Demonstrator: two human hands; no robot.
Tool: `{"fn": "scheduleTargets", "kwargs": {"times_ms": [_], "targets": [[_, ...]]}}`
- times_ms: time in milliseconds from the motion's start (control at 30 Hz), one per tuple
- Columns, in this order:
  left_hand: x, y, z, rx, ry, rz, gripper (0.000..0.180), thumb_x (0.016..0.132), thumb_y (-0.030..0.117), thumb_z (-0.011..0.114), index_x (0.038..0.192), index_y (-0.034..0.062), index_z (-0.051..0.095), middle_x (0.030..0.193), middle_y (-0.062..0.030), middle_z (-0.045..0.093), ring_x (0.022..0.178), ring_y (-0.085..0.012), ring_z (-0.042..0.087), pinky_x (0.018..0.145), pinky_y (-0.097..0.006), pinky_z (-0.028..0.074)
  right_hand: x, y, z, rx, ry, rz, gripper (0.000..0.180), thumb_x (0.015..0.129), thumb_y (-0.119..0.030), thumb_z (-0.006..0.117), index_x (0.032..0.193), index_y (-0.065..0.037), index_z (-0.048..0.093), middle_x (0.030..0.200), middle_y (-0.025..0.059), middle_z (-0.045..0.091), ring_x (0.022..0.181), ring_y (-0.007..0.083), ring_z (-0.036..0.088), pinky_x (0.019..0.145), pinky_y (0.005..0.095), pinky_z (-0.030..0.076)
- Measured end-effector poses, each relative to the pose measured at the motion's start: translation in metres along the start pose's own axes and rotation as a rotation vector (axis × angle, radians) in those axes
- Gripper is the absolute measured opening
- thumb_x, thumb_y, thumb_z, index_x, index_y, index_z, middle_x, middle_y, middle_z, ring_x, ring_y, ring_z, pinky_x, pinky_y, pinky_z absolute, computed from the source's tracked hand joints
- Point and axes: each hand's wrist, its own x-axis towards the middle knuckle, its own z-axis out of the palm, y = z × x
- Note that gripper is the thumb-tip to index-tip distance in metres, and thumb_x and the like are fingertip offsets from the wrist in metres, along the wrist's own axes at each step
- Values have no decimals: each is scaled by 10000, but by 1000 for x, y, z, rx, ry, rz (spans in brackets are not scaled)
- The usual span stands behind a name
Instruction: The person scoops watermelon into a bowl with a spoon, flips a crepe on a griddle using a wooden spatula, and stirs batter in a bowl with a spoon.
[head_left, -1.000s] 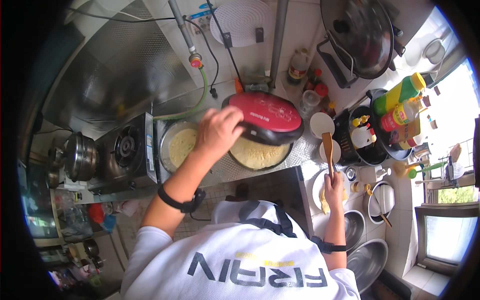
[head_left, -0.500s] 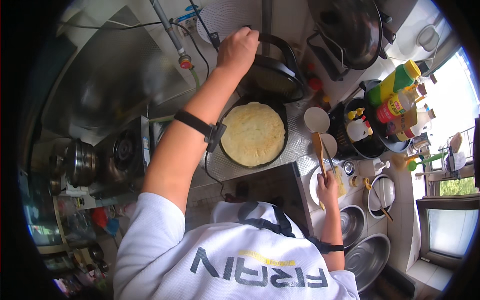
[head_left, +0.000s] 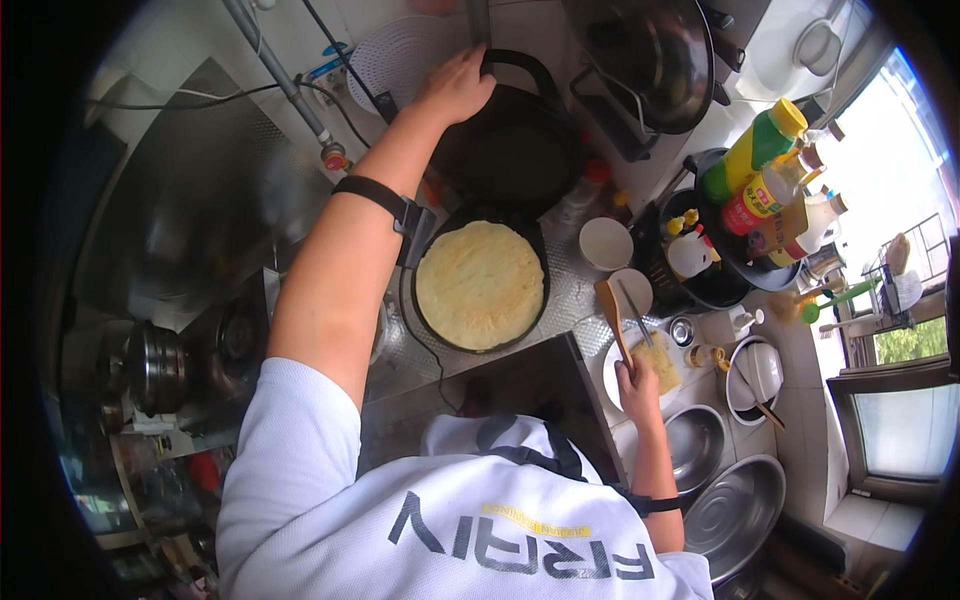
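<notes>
Up at the far edge of the desk (head_left: 575, 290), my left hand (head_left: 455, 85) is stretched out on a long, nearly straight arm, fingers curled over the rim of the raised black lid (head_left: 510, 140), right beside its loop handle. I've got that lid tipped up and back, standing open behind the round pan (head_left: 480, 285). Below it the pale yellow flatbread (head_left: 480, 283) lies flat, filling the pan, fully uncovered. My right hand (head_left: 637, 385) sits low and close to my body, clenched around a wooden spatula (head_left: 612, 320) whose blade points up toward a white cup (head_left: 606, 243); metal tongs lie just beside it on a white plate (head_left: 625, 375). Crowding the right side: a dark tray of sauce bottles (head_left: 750, 180), a small white bowl (head_left: 760, 370), two steel bowls (head_left: 740, 505) nearer me. A wok (head_left: 655, 55) hangs above. Left of the pan, my forearm crosses over the stove burner (head_left: 235, 340). Open room is scant: only the strip of patterned steel between pan and cup.
</notes>
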Motion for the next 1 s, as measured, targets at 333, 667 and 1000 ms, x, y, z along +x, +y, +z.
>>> {"fn": "scheduleTargets", "kwargs": {"times_ms": [333, 667, 1000], "targets": [[4, 5, 13, 124, -34, 35, 641, 877, 422, 459, 1405, 85, 318, 1401, -163, 379, 1281, -335, 363, 1044, -471, 267, -6, 2, 2, 19, -50, 41, 223, 898, -208, 564, 828, 3, 581, 593, 115, 515, 549, 182, 486, 533, 340, 399], [-23, 21, -23, 61, 70, 47, 584, 905, 502, 449, 1315, 86, 476, 1399, -168, 358, 1273, -346, 379, 1038, -423, 316, 1, -26, 5, 42, -212, -39, 295, 938, -273, 477, 897, -3, 590, 781, 226, 606, 759, 400, 592, 657, 429, 454], [-187, 107, -152, -271, -123, 97, 231, 865, 117, 576, 1048, -22, 598, 1279, -188, 472, 1126, -309, 538, 938, -379, 428, 59, -48, 70, 62, -121, -532, 338, 864, -41, 479, 1199, -6, 503, 929, 275, 550, 814, 454, 545, 720, 470, 455]]}}
